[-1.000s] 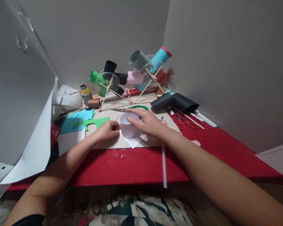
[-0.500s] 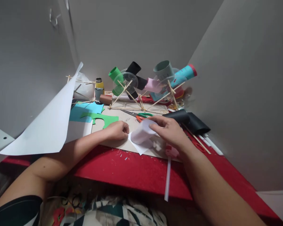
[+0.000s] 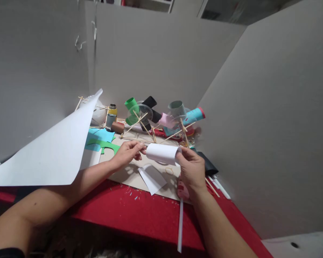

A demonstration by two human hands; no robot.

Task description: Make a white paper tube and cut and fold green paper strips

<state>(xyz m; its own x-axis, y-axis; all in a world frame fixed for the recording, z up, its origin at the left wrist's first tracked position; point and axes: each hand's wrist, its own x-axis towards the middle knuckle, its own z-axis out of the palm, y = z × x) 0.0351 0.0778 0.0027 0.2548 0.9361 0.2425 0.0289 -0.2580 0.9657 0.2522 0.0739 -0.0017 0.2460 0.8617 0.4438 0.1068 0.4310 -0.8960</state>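
The step in hand looks like rolling a white sheet into a tube: the paper roll (image 3: 163, 153) is held in the air between both hands, just above the cardboard sheet (image 3: 126, 175) that lies on the red table (image 3: 140, 211). The left hand (image 3: 127, 154) pinches the roll's left end between thumb and fingertips, with the other fingers curled in. The right hand (image 3: 192, 170) closes on the right end, thumb on top and fingers wrapped beneath, so both grips are pressed onto the paper, not spread. The roll's long axis runs nearly level from left to right across the person's front, its right end a touch lower and its open ends facing the two hands. Whether the loose edge has been fixed down cannot be told. By my judgement, the next move calls for even pressure at both ends so that the coil does not spring open or go cone-shaped. Under the roll a cut white scrap (image 3: 152, 178) lies on the cardboard, and a rubber band (image 3: 169, 171) lies just beside the right hand. Behind stands a model of sticks and coloured cups (image 3: 150, 120). A black paper tube (image 3: 209, 165) lies to the right, and a large curled white sheet (image 3: 56, 154) rises over the left forearm.
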